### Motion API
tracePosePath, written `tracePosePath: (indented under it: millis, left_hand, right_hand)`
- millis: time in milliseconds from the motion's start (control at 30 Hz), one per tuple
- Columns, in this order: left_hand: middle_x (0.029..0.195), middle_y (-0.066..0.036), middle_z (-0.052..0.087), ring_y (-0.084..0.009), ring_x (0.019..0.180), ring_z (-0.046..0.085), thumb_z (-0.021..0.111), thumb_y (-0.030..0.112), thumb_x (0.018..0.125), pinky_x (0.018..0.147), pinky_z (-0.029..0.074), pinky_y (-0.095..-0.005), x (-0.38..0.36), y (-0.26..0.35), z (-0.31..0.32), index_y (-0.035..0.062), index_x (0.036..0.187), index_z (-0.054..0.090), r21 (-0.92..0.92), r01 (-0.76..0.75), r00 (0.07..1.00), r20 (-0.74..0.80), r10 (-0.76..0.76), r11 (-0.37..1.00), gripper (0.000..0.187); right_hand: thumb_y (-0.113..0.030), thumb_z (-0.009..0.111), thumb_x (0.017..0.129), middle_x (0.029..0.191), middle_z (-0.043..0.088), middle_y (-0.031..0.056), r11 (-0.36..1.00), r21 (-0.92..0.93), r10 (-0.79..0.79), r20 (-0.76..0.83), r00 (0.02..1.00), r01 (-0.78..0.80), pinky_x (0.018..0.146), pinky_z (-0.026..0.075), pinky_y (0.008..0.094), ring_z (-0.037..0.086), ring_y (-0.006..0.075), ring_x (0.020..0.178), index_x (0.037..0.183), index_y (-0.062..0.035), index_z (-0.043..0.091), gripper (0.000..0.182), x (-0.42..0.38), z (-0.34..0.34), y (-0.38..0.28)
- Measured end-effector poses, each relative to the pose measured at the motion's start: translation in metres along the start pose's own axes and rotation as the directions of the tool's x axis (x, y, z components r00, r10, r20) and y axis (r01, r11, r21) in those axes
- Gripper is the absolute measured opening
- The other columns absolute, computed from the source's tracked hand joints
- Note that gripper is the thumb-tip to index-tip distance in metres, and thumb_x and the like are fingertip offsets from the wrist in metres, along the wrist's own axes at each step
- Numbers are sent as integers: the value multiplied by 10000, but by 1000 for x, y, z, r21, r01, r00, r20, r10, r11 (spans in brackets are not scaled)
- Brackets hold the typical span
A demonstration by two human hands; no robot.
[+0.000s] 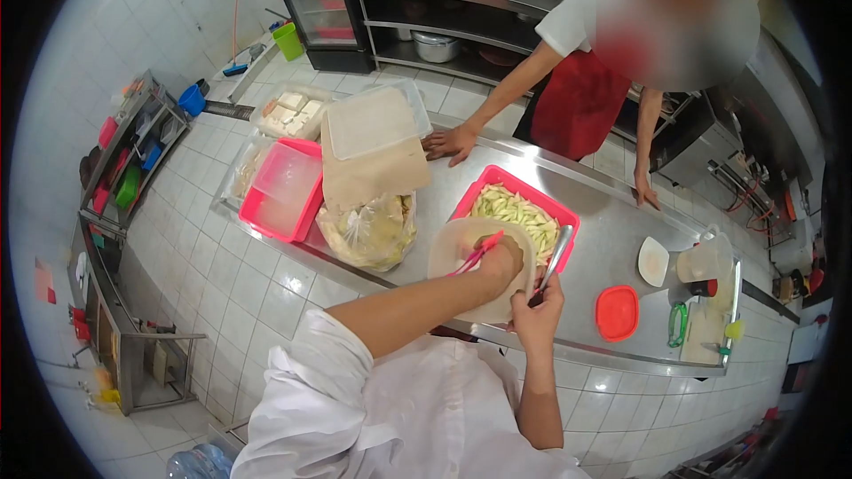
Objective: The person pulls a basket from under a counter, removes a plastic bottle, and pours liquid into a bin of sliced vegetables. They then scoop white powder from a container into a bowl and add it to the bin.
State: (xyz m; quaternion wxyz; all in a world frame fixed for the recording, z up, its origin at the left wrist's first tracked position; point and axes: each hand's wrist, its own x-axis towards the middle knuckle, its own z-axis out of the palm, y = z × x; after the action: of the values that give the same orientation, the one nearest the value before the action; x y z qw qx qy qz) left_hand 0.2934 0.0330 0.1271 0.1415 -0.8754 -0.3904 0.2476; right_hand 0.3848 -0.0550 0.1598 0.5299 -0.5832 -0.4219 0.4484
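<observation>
My left hand [504, 259] reaches down into a translucent plastic tub [444, 244] at the table's front edge. Its fingers are hidden from view, and a pink utensil [477, 253] lies beside it, over the tub. At the tub's right rim, my right hand [539, 306] is closed around the dark handle of a metal utensil [557, 253], which points up and away. Just behind the tub stands a pink-red tray [575, 211] of pale green cut pieces [515, 213], partly covered by the tub.
Left on the metal table [444, 182] are a bag of produce [373, 235], a pink container [311, 155] and white blocks [293, 113]. Right are a red lid [617, 313], white dish [653, 262] and green tool [678, 325]. A co-worker's hands [454, 144] rest across the table.
</observation>
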Motion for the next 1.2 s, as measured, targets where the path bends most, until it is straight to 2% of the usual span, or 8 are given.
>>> tracePosePath:
  millis: [233, 367, 633, 733, 933, 1033, 1133, 1200]
  left_hand:
    - [977, -43, 739, -283, 935, 723, 698, 155, 842, 685, 556, -458, -7, -21, -9, 124, 1023, 769, 44, -235, 962, -132, 239, 971, 197]
    - [1004, -62, 748, -290, 942, 729, 687, 143, 860, 723, 569, -472, -7, -30, -4, 121, 1020, 780, -41, -224, 966, -144, 216, 974, 187]
    - [1116, -137, 732, -300, 1014, 736, 769, 145, 797, 770, 598, -409, -9, -45, -25, 52, 1099, 756, -313, -324, 933, 52, 357, 893, 316]
    - [1140, -159, 718, -309, 1048, 730, 772, 106, 791, 757, 601, -421, -1, -45, -21, 45, 1127, 741, -332, -299, 939, 63, 337, 895, 343]
    - [1109, -142, 738, -265, 1045, 744, 712, 122, 876, 746, 611, -387, -3, -36, -35, 47, 1092, 760, -265, -260, 965, -38, 260, 929, 233]
    - [1103, -142, 749, -258, 1017, 754, 693, 143, 890, 728, 609, -391, -9, -25, -44, 68, 1071, 769, -305, -236, 970, -19, 242, 922, 211]
    - [1104, -130, 761, -264, 977, 763, 682, 160, 894, 739, 607, -393, -11, -19, -51, 100, 1078, 774, -357, -313, 933, 55, 355, 880, 215]
    - [1022, -116, 766, -265, 926, 767, 672, 164, 881, 716, 606, -392, -14, -11, -39, 101, 1014, 774, -397, -327, 934, 1, 357, 858, 179]
  right_hand:
    - [76, 570, 789, 814, 475, 16, 997, 82, 9, 17, 1000, -10, 348, 431, 265, 525, 101, 515, 1031, -41, 504, 277, -5, -9, 3]
    - [82, 568, 790, 799, 493, 16, 994, 66, -83, -19, 996, 85, 367, 428, 260, 528, 102, 496, 1023, -42, 509, 270, 0, -11, 15]
    - [50, 545, 808, 834, 588, 37, 992, 99, -66, -58, 996, 72, 360, 430, 245, 544, 89, 504, 1010, -33, 546, 219, -1, -10, -13]
    - [46, 546, 807, 810, 583, 30, 987, -9, -163, -58, 985, 163, 348, 424, 246, 538, 84, 497, 995, -35, 544, 205, 5, -17, 7]
    - [43, 546, 802, 760, 568, 23, 991, 124, -40, -42, 998, 45, 324, 411, 249, 525, 86, 450, 995, -38, 546, 209, -4, -10, -21]
    - [81, 581, 781, 836, 499, 6, 994, 109, 4, -73, 997, 4, 499, 435, 227, 513, 64, 635, 993, -30, 516, 247, 1, -17, -11]
    - [50, 540, 809, 744, 569, 29, 989, 75, -116, -124, 986, 126, 308, 384, 251, 508, 90, 418, 1019, -34, 550, 226, 3, -22, -3]
    - [57, 543, 807, 747, 568, 31, 991, 134, 38, -119, 992, -22, 299, 365, 256, 500, 88, 409, 1033, -28, 556, 242, 0, -23, -17]
